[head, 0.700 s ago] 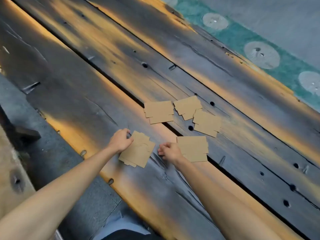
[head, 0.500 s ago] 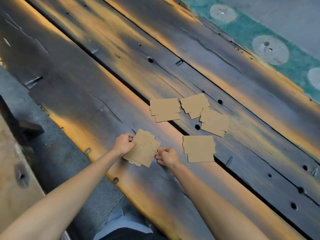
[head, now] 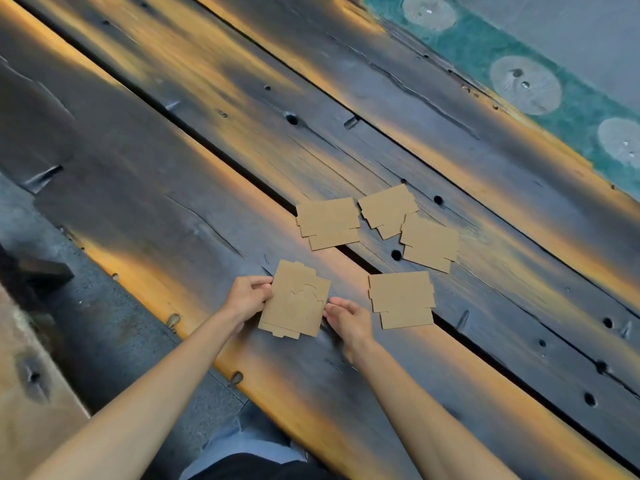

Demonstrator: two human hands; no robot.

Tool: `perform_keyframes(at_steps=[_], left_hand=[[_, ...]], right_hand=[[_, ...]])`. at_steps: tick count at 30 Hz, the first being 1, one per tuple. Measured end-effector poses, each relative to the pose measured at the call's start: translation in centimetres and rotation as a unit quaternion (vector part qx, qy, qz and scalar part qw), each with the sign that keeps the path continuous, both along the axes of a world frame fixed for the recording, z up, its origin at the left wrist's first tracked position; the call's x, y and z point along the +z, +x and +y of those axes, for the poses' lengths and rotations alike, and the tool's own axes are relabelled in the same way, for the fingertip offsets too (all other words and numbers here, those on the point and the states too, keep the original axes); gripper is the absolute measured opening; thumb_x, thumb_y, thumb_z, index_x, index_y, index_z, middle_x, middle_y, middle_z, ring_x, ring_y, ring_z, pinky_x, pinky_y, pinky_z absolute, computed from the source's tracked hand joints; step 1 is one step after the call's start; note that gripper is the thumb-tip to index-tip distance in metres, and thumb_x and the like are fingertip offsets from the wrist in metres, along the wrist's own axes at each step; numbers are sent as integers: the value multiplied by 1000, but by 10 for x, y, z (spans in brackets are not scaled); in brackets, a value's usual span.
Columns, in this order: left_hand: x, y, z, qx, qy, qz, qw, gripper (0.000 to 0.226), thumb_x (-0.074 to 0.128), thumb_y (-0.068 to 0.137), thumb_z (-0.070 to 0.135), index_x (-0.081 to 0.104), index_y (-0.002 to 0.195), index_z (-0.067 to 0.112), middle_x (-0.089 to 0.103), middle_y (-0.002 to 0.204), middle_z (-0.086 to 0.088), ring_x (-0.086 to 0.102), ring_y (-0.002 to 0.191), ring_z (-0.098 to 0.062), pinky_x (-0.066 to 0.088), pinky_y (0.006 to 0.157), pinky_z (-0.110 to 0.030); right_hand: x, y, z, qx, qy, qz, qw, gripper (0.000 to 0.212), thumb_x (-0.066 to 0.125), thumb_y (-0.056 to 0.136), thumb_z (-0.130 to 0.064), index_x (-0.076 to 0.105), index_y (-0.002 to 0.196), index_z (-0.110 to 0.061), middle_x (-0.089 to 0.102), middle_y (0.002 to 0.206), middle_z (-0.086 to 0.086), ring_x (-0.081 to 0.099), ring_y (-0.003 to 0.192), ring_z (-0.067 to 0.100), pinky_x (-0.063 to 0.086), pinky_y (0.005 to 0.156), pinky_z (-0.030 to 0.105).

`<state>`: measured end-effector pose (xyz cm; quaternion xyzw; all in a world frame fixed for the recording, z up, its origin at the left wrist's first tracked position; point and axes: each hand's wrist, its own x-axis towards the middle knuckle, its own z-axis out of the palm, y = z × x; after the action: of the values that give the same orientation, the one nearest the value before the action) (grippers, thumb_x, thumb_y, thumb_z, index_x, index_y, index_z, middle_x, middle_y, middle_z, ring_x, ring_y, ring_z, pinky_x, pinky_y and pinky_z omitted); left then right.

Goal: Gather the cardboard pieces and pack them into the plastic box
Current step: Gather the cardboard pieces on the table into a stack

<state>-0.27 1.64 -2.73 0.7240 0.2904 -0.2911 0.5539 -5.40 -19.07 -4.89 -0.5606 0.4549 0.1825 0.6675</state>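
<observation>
Your left hand (head: 247, 299) pinches the left edge of a small stack of cardboard pieces (head: 296, 301) near the near edge of the wooden table (head: 173, 220), thumb on top. Your right hand (head: 348, 318) has loosely curled fingers touching the stack's right edge; I cannot tell whether it truly grips. To the right, a second pile (head: 401, 299) lies flat, close by. Further in sit three more piles: one (head: 329, 223) across the gap between planks, one (head: 386, 209) beyond it, and one (head: 429, 244) overlapping that. No plastic box is in view, so nothing looks packed; I judge gathering has barely begun, four piles remaining.
</observation>
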Motion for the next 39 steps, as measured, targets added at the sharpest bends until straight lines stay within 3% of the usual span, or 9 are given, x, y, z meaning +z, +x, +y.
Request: perform_keyframes(at_steps=[4,8,13,19,22,25,27,30,39], left_hand=[[3,10,2,-11,-86,13,996,30,59,97,-2,67,125,2,73,110,-14,70,91,-17,58,71,-22],[4,22,8,-12,-142,26,989,22,60,97,1,67,118,6,74,112,-12,70,102,-20,58,84,-30],[2,37,18,-3,-156,22,987,18,59,98,2,66,112,11,76,111,-9,72,102,-21,56,94,-36],[2,53,33,58,-167,16,984,29,58,99,1,62,127,3,73,121,-16,71,112,-29,56,86,-31],[-1,56,41,76,-174,15,982,31,57,99,1,62,130,2,73,124,-17,70,116,-31,54,100,-40],[-5,58,48,101,-178,19,979,30,56,99,0,63,128,3,74,124,-16,70,116,-31,51,106,-45],[-8,59,53,111,-186,21,976,31,56,99,0,63,129,3,73,124,-16,69,117,-31,49,108,-47],[-12,61,59,131,-190,27,973,32,56,99,-1,62,130,4,73,124,-17,69,117,-31,49,109,-47],[-22,73,60,154,-204,39,966,34,58,97,-1,62,131,5,77,117,-13,73,111,-27,55,95,-40]], right_hand=[[3,6,-5,-25,-8,-12,1000,14,71,89,-1,71,100,-10,79,79,0,75,74,9,55,59,13],[7,19,-7,-4,-32,-28,999,14,72,89,-2,71,100,-10,78,86,3,73,83,15,57,68,18],[12,48,-17,146,-165,-87,971,14,67,91,-4,73,95,-17,76,93,5,70,94,21,57,91,34],[11,99,-40,369,-424,-133,816,38,54,91,-3,65,126,-16,64,124,4,57,118,23,51,93,39],[8,124,-43,451,-497,-136,729,55,50,90,2,51,140,-21,48,143,6,45,129,28,50,88,41],[3,146,-42,526,-548,-145,634,76,50,84,9,38,151,-25,31,159,10,37,139,33,44,101,45],[-2,156,-42,566,-545,-154,599,82,52,84,9,32,154,-27,22,165,7,27,146,31,40,107,46],[-12,163,-44,617,-496,-177,584,82,49,87,7,30,156,-33,19,167,3,17,153,27,38,112,47],[-18,158,-54,603,-467,-217,610,51,43,107,-16,39,154,-35,29,166,3,24,152,26,42,110,42]])
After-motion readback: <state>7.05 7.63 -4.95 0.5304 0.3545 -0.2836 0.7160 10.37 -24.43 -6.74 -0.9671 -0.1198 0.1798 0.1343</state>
